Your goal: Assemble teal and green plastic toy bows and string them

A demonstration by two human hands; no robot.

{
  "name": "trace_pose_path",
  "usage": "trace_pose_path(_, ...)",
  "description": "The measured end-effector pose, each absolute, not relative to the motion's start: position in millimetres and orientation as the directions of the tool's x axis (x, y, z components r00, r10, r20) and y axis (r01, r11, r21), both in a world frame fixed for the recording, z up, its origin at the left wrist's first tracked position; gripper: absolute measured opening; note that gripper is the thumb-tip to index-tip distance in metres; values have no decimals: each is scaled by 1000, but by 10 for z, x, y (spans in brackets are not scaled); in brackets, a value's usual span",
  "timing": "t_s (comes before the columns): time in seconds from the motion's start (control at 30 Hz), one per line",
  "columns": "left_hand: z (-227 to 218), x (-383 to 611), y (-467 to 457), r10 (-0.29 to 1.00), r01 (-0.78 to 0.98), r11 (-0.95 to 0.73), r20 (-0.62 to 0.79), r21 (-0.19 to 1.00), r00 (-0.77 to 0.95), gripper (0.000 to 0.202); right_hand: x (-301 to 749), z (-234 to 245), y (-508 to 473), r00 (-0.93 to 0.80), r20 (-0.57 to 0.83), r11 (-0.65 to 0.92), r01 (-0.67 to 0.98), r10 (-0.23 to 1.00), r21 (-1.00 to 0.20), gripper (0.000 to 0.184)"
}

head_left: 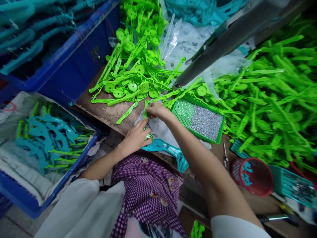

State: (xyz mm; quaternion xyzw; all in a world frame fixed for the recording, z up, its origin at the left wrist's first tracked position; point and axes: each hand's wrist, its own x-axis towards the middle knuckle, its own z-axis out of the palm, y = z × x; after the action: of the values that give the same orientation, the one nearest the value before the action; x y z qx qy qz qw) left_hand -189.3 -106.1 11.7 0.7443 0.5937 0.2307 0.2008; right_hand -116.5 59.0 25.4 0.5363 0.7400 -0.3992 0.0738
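At the front edge of the workbench, my left hand [135, 136] is closed around a bright green plastic part [145, 112] whose round end lies by my thumb. My right hand [156, 110] pinches at its upper end, with the fingertips partly hidden. Below them a turquoise plastic piece [164, 146] lies along the bench edge, on a pale cloth or sheet. Just right of my right wrist stands a green tray [182, 114] holding many small silvery metal pieces [208, 121].
Green plastic parts [138, 69] pile up behind my hands, and a larger heap [277, 89] fills the right. A dark metal tool [210, 53] slants down over the bench. Blue crates [74, 59] stand left. At right are a screwdriver [225, 158] and a red basket [256, 177].
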Motion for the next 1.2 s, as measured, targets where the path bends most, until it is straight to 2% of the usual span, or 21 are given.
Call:
trace_pose_path(0.17,90,-1906,-1068,970,793,-244,139,558,201,15,-1101,337,561,-417,-651,-150,760,634,-632,27)
trace_pose_path(0.3,92,-1897,-1074,972,804,-235,134,547,193,14,-1090,279,568,-398,-641,-184,739,657,-648,31)
trace_pose_path(0.4,100,-1885,-1072,977,807,-215,108,550,187,13,-1145,224,603,-379,-631,-106,798,677,-593,32)
trace_pose_path(0.53,96,-1890,-1069,975,826,-221,101,519,197,14,-1154,240,614,-390,-582,83,872,713,-483,27)
trace_pose_path(0.63,82,-1911,-1068,970,827,-244,120,507,212,13,-1044,295,528,-433,-511,190,868,743,-459,27)
trace_pose_path(0.7,72,-1923,-1066,965,816,-261,136,515,223,13,-952,338,415,-434,-423,241,867,796,-436,26)
trace_pose_path(0.8,60,-1923,-1058,963,811,-268,138,521,230,16,-868,404,211,-441,-239,364,879,865,-307,24)
trace_pose_path(0.87,59,-1911,-1050,967,815,-254,120,520,225,17,-863,427,103,-458,-173,414,878,872,-239,24)
trace_pose_path(0.93,61,-1898,-1044,968,814,-249,104,525,229,18,-879,417,43,-441,-145,397,881,885,-258,24)
trace_pose_path(1.0,65,-1901,-1041,966,802,-253,99,541,237,23,-899,368,23,-427,-104,374,867,899,-330,23)
trace_pose_path(1.1,76,-1983,-1035,967,760,-245,97,601,235,42,-919,257,24,-527,-45,469,788,849,-398,23)
trace_pose_path(1.2,94,-2186,-994,955,670,-240,48,703,292,46,-920,167,12,-616,-33,564,741,787,-364,25)
